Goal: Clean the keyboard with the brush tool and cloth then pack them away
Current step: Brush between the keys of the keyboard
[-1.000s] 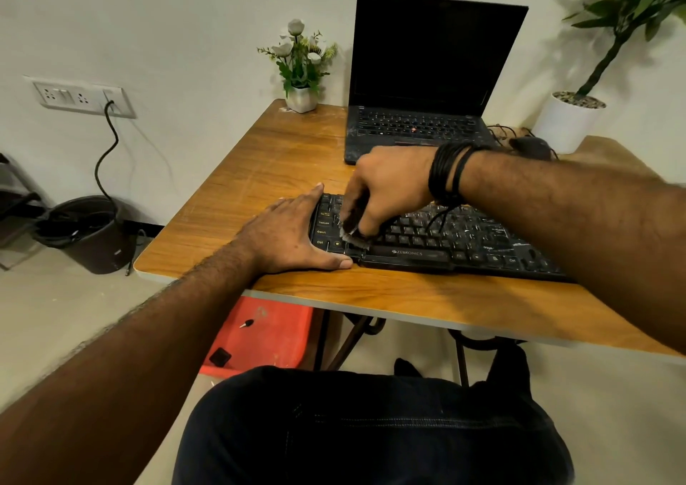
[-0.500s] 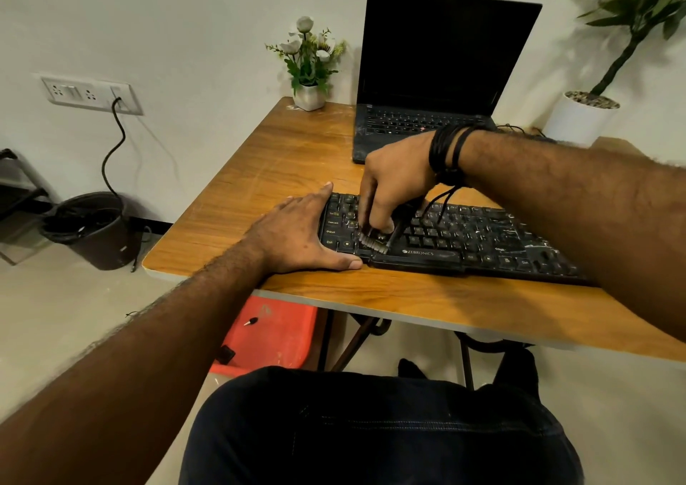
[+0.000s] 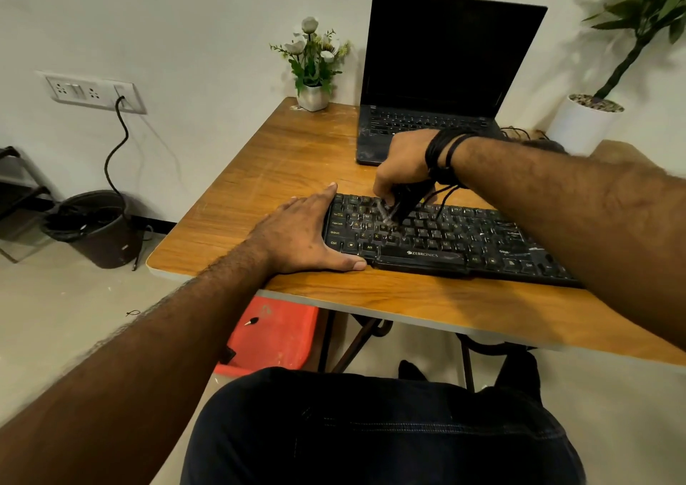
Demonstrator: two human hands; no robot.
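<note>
Right hand (image 3: 402,167) grip is curled tight round the brush tool (image 3: 402,204), whose handle is mostly hidden under the fist and whose pale bristles are motion-blurred on the upper-left key rows of the keyboard (image 3: 441,241). Left hand (image 3: 302,236) lies flat with fingers spread against the keyboard's left end, thumb along its front edge. Keyboard is black and dusty, long axis left-right along the desk (image 3: 260,173) front, its right end cut off by the right forearm.
</note>
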